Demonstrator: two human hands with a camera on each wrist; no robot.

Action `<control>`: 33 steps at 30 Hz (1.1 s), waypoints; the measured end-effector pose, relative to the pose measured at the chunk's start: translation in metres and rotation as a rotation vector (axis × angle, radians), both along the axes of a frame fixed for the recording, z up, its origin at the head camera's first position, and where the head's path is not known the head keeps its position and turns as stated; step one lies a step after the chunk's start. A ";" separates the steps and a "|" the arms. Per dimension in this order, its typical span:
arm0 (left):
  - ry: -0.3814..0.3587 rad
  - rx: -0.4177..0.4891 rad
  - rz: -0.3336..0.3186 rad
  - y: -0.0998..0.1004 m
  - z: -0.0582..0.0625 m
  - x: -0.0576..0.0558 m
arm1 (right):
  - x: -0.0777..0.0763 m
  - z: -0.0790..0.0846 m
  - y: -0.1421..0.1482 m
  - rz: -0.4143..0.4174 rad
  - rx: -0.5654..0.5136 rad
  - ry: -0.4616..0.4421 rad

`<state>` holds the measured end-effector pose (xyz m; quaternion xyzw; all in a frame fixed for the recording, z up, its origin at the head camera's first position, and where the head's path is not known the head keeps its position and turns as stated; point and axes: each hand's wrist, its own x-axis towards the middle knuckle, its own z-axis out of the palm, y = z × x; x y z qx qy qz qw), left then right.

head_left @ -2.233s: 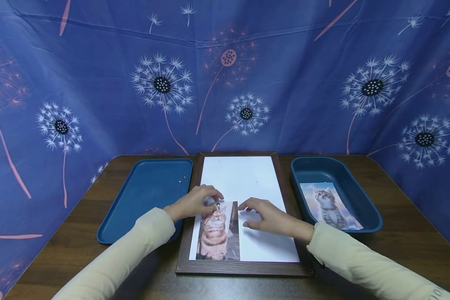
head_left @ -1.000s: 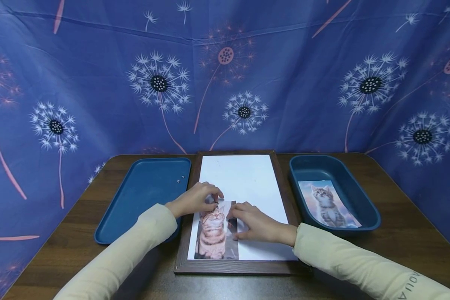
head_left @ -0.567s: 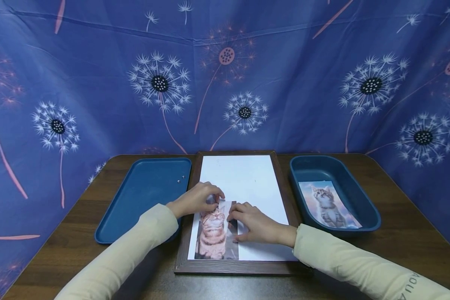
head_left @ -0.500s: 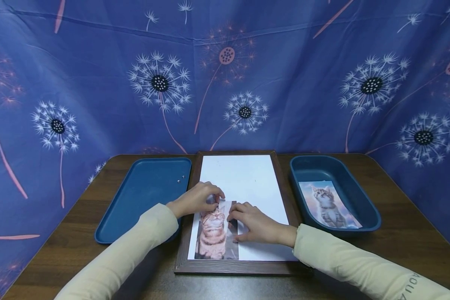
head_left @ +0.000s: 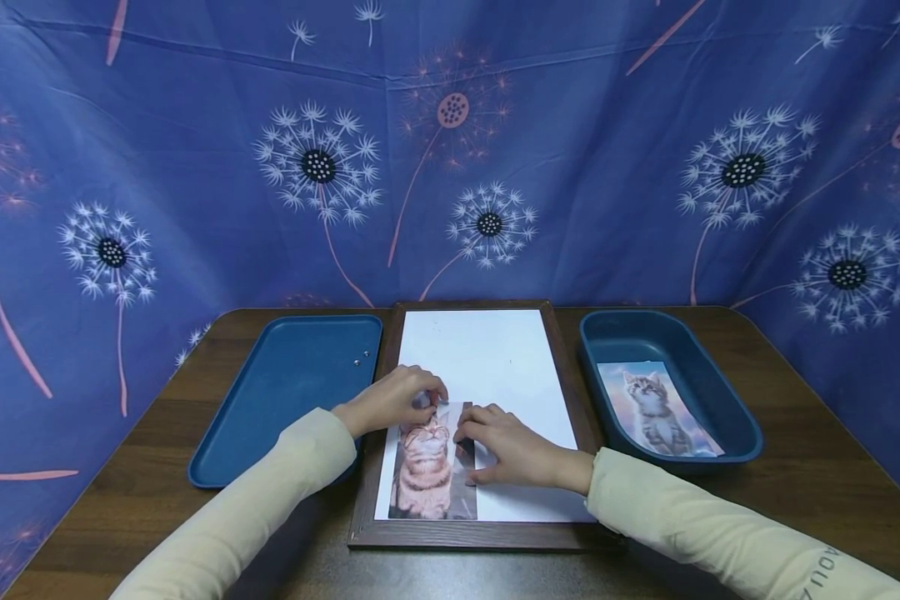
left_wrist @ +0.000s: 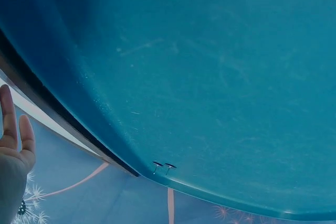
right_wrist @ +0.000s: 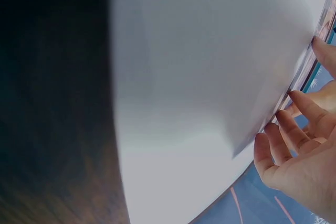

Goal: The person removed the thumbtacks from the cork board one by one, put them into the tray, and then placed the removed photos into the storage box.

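Observation:
A photo of a ginger cat (head_left: 426, 479) lies on the lower left of a white board (head_left: 480, 350) with a dark wooden frame. My left hand (head_left: 397, 398) is at the photo's top edge, its thumb and fingers pinching a small silver thumbtack that they now hide. My right hand (head_left: 513, 448) rests its fingertips on the photo's right side, thumb lower down, holding nothing. In the right wrist view its fingers (right_wrist: 286, 129) lie spread along the photo's edge. The left wrist view shows only part of the left hand (left_wrist: 16, 145), at the left border.
A blue tray (head_left: 285, 392) stands left of the board, with two thumbtacks (left_wrist: 164, 165) near its far right corner. On the right, a deeper blue bin (head_left: 690, 367) contains a photo of a grey kitten (head_left: 654, 412). A blue dandelion-print cloth (head_left: 570, 167) hangs behind the table.
My right hand has moved left from the photo's right edge onto the photo. My left hand has stayed at the top edge, and the tack's head, visible earlier, is now covered.

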<state>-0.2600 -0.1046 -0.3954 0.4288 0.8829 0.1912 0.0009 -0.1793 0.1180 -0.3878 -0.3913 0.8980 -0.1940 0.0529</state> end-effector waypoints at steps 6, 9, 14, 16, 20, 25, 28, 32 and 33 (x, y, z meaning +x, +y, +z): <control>-0.009 -0.001 -0.011 0.000 0.001 0.000 | -0.001 0.000 0.000 -0.008 0.004 -0.012; -0.007 0.001 -0.018 0.000 0.002 0.001 | 0.000 0.001 0.000 -0.016 0.006 -0.021; -0.011 0.008 -0.026 0.000 0.004 0.002 | 0.000 0.001 -0.001 -0.018 0.007 -0.023; -0.015 0.007 -0.024 0.000 0.004 0.002 | 0.000 0.001 0.000 -0.017 0.007 -0.023; -0.030 0.005 -0.016 0.000 0.005 0.002 | 0.000 0.001 0.000 -0.021 0.009 -0.032; -0.058 0.006 -0.004 0.001 0.005 0.002 | 0.000 0.001 0.000 -0.017 0.010 -0.029; -0.084 0.010 0.008 0.001 0.005 0.002 | 0.000 0.001 0.000 -0.016 0.009 -0.027; -0.132 0.026 0.011 0.001 0.005 0.001 | 0.000 0.001 0.000 -0.022 0.009 -0.033; -0.142 0.030 0.010 0.001 0.004 0.001 | 0.000 0.001 0.000 -0.022 0.009 -0.033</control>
